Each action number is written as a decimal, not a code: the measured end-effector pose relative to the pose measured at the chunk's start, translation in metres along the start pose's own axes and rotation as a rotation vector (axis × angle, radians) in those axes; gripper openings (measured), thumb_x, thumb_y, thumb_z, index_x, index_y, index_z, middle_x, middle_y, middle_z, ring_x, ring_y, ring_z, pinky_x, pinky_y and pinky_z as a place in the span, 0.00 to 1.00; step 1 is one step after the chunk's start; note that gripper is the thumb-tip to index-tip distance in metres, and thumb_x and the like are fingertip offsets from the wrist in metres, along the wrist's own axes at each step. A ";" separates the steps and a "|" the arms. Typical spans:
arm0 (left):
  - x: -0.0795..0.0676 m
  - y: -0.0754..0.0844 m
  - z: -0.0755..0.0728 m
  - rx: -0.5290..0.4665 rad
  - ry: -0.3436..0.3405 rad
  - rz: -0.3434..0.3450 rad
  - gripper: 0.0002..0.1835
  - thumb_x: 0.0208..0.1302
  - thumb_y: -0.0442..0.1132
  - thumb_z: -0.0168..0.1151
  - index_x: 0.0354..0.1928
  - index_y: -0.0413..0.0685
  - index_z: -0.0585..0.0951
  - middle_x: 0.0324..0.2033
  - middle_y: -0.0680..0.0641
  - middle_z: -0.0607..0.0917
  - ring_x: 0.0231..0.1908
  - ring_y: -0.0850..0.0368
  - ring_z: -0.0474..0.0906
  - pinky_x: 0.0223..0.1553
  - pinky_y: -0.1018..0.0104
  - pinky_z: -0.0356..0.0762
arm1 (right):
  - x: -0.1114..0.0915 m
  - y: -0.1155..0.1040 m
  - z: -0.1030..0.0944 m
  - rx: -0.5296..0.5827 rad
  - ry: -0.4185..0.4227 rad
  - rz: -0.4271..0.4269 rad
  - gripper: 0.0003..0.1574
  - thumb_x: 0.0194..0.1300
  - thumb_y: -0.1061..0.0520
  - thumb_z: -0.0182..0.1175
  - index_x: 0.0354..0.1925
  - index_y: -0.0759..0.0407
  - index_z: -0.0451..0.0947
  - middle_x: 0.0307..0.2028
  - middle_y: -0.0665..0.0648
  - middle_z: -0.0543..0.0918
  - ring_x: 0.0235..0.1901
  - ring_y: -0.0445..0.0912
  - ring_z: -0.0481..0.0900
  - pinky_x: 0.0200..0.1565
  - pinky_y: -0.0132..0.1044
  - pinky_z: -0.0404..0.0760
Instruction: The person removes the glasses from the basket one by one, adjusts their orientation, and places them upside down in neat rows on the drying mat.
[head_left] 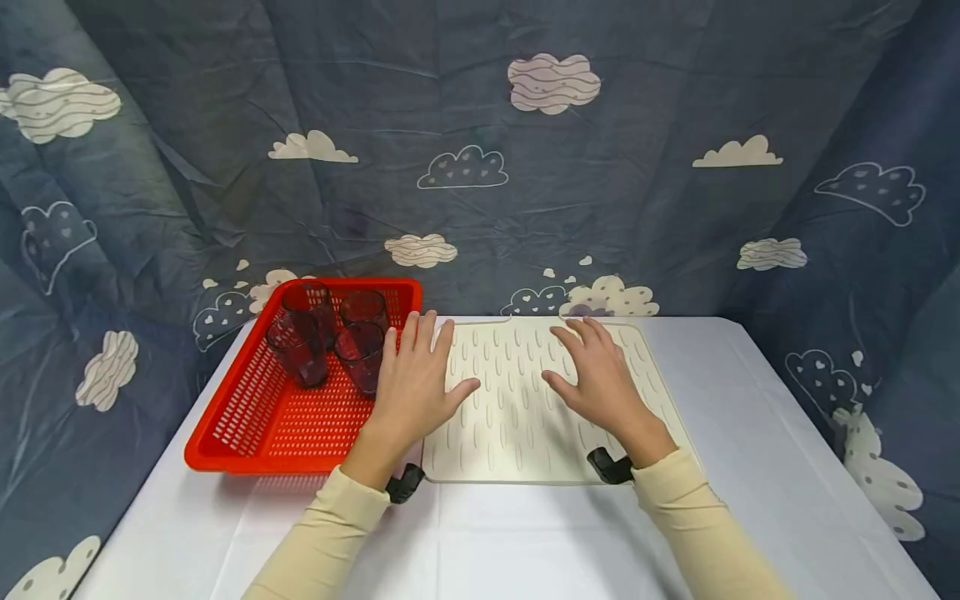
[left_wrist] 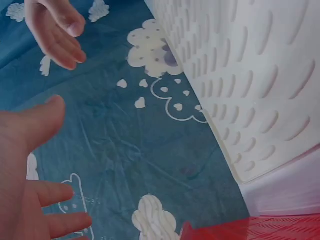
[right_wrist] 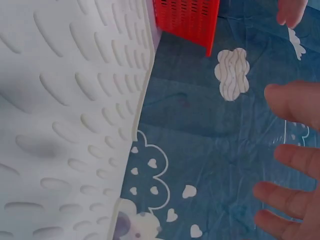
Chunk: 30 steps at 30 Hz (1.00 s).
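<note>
A person's cream sleeves [head_left: 322, 537] are reaching over a white tablecloth [head_left: 495, 542], and a small black device [head_left: 406, 483] is sitting at each wrist. The left hand [head_left: 416, 379] is hovering around the border between mat and basket, its fingers spreading loosely, gripping nothing. The right hand [head_left: 603, 379] is hovering over the right part of the mat — open too, thumb standing apart from the fingers, holding nothing. Beneath them the pale, ridged mat [head_left: 517, 417] is lying flat on the cloth. Just beside its left edge, a red perforated basket [head_left: 300, 465] is resting; four dark purplish glasses [head_left: 303, 354] are standing grouped in its farther part. Behind everything, a dark blue cloud-printed cloth [head_left: 465, 83] is hanging.
</note>
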<state>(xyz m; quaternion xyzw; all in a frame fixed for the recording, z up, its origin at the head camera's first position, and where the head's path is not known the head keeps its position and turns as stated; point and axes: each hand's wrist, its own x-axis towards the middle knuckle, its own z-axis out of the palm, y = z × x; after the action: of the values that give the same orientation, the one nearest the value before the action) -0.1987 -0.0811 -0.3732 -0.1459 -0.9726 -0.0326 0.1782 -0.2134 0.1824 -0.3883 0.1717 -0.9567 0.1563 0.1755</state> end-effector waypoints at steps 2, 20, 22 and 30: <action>-0.002 -0.001 -0.003 -0.026 -0.001 0.021 0.45 0.59 0.67 0.62 0.72 0.48 0.66 0.72 0.39 0.65 0.74 0.39 0.58 0.73 0.38 0.56 | 0.000 0.002 -0.001 0.001 0.008 -0.009 0.39 0.60 0.48 0.68 0.65 0.60 0.71 0.67 0.68 0.70 0.70 0.66 0.62 0.62 0.69 0.67; -0.019 -0.045 -0.052 -0.165 -0.003 0.197 0.33 0.58 0.50 0.71 0.64 0.45 0.75 0.64 0.41 0.76 0.65 0.44 0.72 0.59 0.44 0.77 | -0.007 0.012 -0.011 0.077 -0.024 -0.045 0.36 0.62 0.54 0.68 0.65 0.63 0.70 0.62 0.67 0.75 0.64 0.64 0.70 0.64 0.61 0.69; -0.017 -0.054 -0.055 -0.144 -0.005 0.206 0.33 0.58 0.49 0.71 0.64 0.44 0.75 0.64 0.41 0.77 0.64 0.43 0.72 0.59 0.44 0.78 | -0.007 0.013 -0.012 0.071 -0.026 -0.059 0.33 0.62 0.54 0.67 0.63 0.62 0.73 0.61 0.67 0.76 0.64 0.64 0.70 0.64 0.61 0.69; -0.001 -0.093 -0.065 -0.133 -0.125 0.179 0.32 0.60 0.48 0.70 0.65 0.44 0.74 0.64 0.40 0.76 0.64 0.41 0.73 0.61 0.42 0.75 | -0.007 0.015 -0.010 0.058 -0.033 -0.077 0.28 0.61 0.55 0.68 0.58 0.63 0.77 0.57 0.66 0.79 0.61 0.65 0.72 0.63 0.61 0.70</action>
<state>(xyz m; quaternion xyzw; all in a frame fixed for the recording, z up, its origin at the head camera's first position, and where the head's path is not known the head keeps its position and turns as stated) -0.2033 -0.1781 -0.3138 -0.2455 -0.9605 -0.0717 0.1093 -0.2097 0.2018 -0.3856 0.2161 -0.9472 0.1744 0.1604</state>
